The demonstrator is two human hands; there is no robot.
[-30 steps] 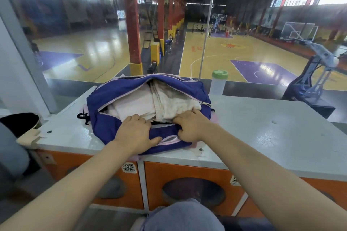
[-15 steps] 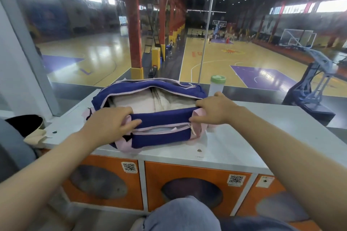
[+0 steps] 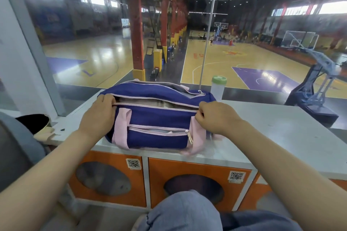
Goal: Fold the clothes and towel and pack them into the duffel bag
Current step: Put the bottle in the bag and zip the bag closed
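A navy duffel bag (image 3: 159,118) with pink straps and pink zipper trim stands on the grey counter (image 3: 272,133). Its top opening is a narrow slit, and pale folded cloth (image 3: 150,102) shows through it. My left hand (image 3: 97,114) grips the bag's left end at the start of the top zipper. My right hand (image 3: 214,116) is curled at the right end of the zipper and pinches there; the pull itself is hidden under the fingers. The front pocket's zipper is partly open.
A clear bottle with a green lid (image 3: 218,86) stands behind the bag's right end, against the glass pane. Orange locker doors (image 3: 197,180) sit under the counter. A black bin (image 3: 32,123) is at the left. My knee (image 3: 184,212) is below.
The bag's near flap came up over the cloth, narrowing the wide opening to a slit. Both hands moved from pressing the cloth to the two ends of the top zipper.
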